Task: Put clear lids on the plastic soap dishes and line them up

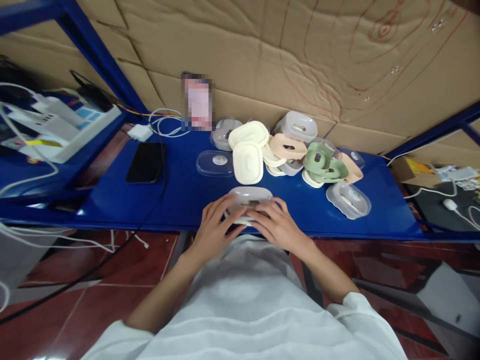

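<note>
Workshop-type workstation, probably improvised. Indicative features: a narrow blue bench [176, 200] across the centre; blue metal framing [101, 55] at upper left; creased cardboard [232, 45] forming the back wall along the top; a loaded power strip [92, 132] among loose cables at far left; plastic box parts [279, 145] clustered at centre; red floor tiles [127, 270] at lower left.

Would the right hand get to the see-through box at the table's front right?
Probably yes: only bare blue tabletop shows between the right hand and the front-right box. It would first have to leave the other see-through box it's touching.
</note>
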{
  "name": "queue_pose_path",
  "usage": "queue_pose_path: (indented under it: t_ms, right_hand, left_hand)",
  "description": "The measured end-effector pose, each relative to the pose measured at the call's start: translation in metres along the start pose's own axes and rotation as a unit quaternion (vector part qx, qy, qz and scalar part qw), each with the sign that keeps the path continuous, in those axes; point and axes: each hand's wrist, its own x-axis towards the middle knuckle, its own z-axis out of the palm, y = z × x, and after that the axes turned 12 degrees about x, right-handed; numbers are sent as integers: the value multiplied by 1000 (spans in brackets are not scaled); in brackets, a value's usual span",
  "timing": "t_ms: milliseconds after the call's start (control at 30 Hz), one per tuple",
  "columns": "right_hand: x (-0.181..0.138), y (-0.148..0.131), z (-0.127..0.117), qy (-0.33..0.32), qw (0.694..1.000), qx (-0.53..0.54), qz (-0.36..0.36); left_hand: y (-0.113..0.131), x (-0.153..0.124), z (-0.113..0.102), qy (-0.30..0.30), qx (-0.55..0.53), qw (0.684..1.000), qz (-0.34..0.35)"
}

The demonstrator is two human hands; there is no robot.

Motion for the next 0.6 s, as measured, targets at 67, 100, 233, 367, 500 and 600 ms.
queue_pose_path:
  t_ms: [67, 100, 233, 367, 500, 600]
  right_hand:
    - [-9, -8, 10, -2, 1000, -18, -4]
    - [-12, -10, 14, -2, 1000, -24, -5]
    - [-11, -1, 10, -11, 1000, 9, -21]
    - [26, 25, -13, 26, 997, 76, -8]
    - [74, 49, -14, -25, 999, 29, -5]
    - [78, 60, -8, -56, 998, 12, -22]
  left_hand:
    - [-2, 2, 0, -21, -22, 999, 11]
    - [-2, 2, 0, -28, -31, 999, 14]
    - [-7, 0, -3, -51, -37, 998, 15]
    - [-18, 1, -14, -70, -65, 995, 31]
    - [-34, -3, -34, -95, -55, 994, 15]
    - [-48, -10, -48, -99, -32, 995, 2]
